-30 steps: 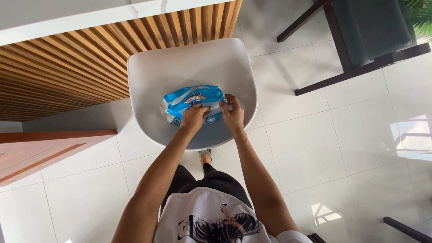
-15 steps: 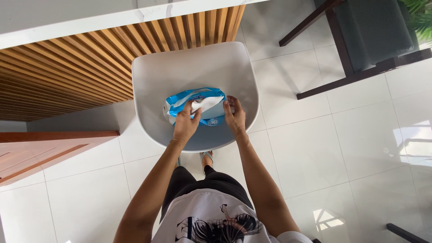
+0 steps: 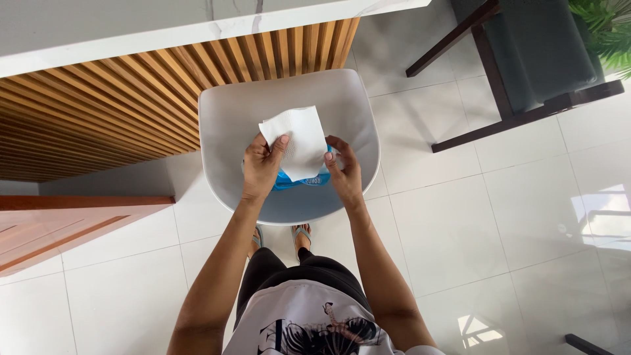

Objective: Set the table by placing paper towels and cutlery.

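Glossy white tiled floor (image 3: pixel 460 217) fills most of the view, and along the top runs a long desk with a pale marble-look top (image 3: pixel 131 29) and a front of warm vertical wooden slats (image 3: pixel 98 112). Off to the upper right stands a dark wooden chair with a grey-green seat pad (image 3: pixel 526 52), well apart from the hands, with green plant leaves (image 3: pixel 608 29) poking in at the corner. Centre stage is a smooth white moulded plastic chair seat (image 3: pixel 230 125), pushed up just beside the slatted front. The person stands over it in a white printed shirt (image 3: pixel 309 322) and dark trousers, sandalled feet showing under the seat edge. On the seat lies a soft blue plastic wipes packet (image 3: pixel 302 179), mostly hidden behind what is lifted above it. The left hand (image 3: pixel 261 164) has its fingers closed in a pinch on the left edge of a thin white rectangular wipe sheet (image 3: pixel 299 141), holding it up unfolded over the packet. The right hand (image 3: pixel 343 167) sits curled at the packet's right end, fingers closed on it and pressing it onto the seat, thumb beside the sheet's lower right edge.
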